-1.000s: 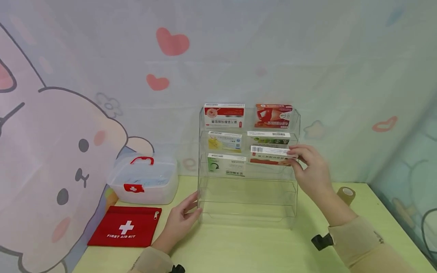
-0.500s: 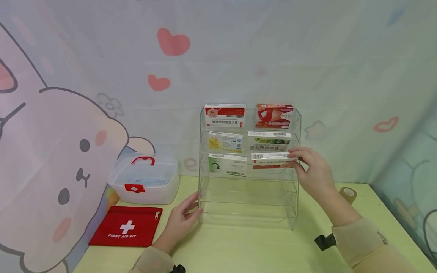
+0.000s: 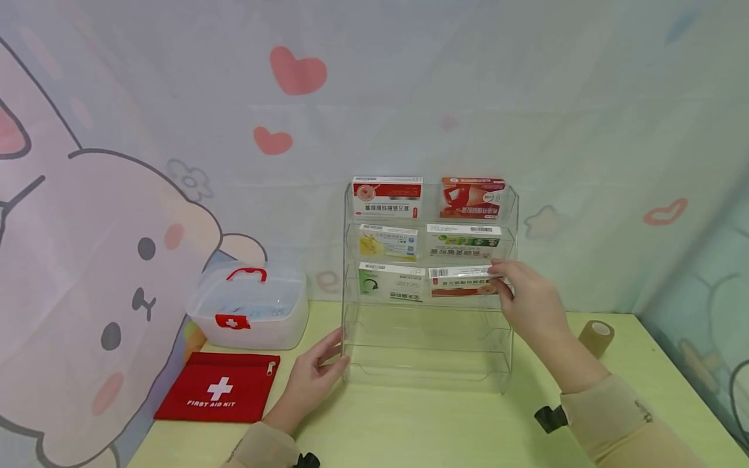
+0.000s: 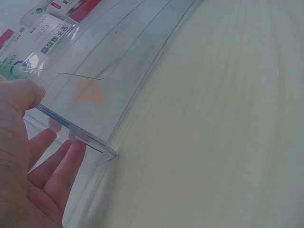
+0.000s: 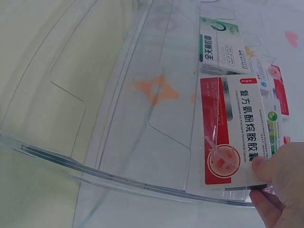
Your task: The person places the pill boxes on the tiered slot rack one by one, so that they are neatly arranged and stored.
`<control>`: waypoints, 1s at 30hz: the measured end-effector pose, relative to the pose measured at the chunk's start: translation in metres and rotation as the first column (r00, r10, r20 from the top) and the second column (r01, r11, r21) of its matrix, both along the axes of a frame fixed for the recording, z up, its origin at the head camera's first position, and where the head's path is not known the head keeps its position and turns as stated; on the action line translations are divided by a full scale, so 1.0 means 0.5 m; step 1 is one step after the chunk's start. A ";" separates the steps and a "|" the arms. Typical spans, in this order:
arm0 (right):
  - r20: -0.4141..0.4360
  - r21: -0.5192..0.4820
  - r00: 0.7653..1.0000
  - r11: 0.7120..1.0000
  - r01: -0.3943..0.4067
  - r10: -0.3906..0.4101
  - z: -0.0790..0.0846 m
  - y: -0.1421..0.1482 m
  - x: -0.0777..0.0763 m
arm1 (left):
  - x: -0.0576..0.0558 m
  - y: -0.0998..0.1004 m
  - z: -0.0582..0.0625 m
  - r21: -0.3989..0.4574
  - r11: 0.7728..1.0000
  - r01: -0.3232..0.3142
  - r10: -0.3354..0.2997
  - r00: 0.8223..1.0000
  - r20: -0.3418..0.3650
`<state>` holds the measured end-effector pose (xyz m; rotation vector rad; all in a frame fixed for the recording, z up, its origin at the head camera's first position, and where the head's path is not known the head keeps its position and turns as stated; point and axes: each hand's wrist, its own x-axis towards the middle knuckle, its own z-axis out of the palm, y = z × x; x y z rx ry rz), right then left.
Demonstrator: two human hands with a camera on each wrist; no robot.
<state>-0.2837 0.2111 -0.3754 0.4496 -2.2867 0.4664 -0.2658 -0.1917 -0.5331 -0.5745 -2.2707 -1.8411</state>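
A clear acrylic display rack (image 3: 427,337) stands on the table, with medicine boxes in its upper tiers. My right hand (image 3: 529,302) pinches the right end of a white-and-red medicine box (image 3: 459,283), which sits in the third tier on the right. Up close in the right wrist view, thumb and finger hold the corner of that box (image 5: 233,128). Beside it on the left is a white-and-green box (image 3: 391,283). My left hand (image 3: 313,380) holds the rack's left side low down; in the left wrist view its thumb lies at the edge and its fingers touch the outer face.
Left of the rack are a clear plastic case (image 3: 251,318) with a red handle and a red first aid pouch (image 3: 219,389). A tan tape roll (image 3: 597,337) is on the right. Behind hangs a printed cloth (image 3: 409,84). Other boxes fill the top two tiers.
My right hand has lowered the white-and-red box into the third tier, uncovering more of the green-and-white box above it. The left hand has stayed at the rack's side.
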 end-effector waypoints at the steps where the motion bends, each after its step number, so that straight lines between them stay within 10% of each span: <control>1: -0.005 0.009 1.000 1.000 0.004 -0.004 -0.001 -0.001 0.000 | 0.000 0.000 0.000 -0.001 1.000 -0.002 0.002 1.000 0.002; 14: -0.231 0.093 0.972 0.995 -0.030 0.051 -0.019 -0.010 -0.005 | 0.002 0.000 -0.001 -0.005 1.000 -0.002 0.002 1.000 -0.005; 30: -0.168 0.050 0.986 0.999 -0.006 0.014 -0.027 -0.028 0.018 | 0.002 -0.004 0.001 -0.043 0.999 -0.020 0.019 1.000 -0.008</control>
